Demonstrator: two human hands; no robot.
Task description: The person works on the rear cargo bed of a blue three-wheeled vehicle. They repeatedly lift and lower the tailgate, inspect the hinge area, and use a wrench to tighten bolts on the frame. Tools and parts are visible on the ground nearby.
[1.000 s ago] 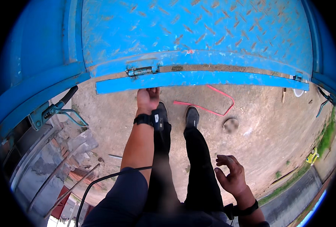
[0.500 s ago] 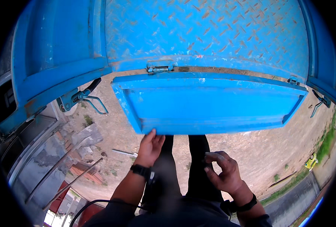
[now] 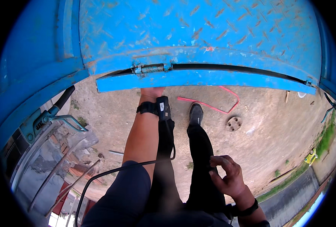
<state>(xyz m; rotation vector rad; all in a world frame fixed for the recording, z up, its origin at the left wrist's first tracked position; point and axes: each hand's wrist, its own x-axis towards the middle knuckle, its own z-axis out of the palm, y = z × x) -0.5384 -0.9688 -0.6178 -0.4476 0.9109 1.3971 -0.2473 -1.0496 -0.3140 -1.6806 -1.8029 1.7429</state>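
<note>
The blue flap (image 3: 205, 78) hung by 2 hinges (image 3: 153, 68) at the near edge of the blue bed (image 3: 198, 30), a narrow dark gap running between flap and bed. From where I stood it showed mostly as a long strip, tilted slightly down to the right.

The person's left hand (image 3: 153, 91) reached under the flap's near edge, toward its left end. The fingers were hidden there, so I couldn't tell whether that grip was clamped on the flap or apart. A black band (image 3: 147, 108) circled that wrist, a black box (image 3: 163, 108) beside it.

The right hand (image 3: 230, 177) hovered near the right thigh, its fingers curled and its grip apart, with nothing in it.

On the ground (image 3: 266, 109) lay a bent red strap (image 3: 213, 107) and, near it, a round disc (image 3: 234, 124) with holes. A lever (image 3: 64, 98) stuck out at the left.
</note>
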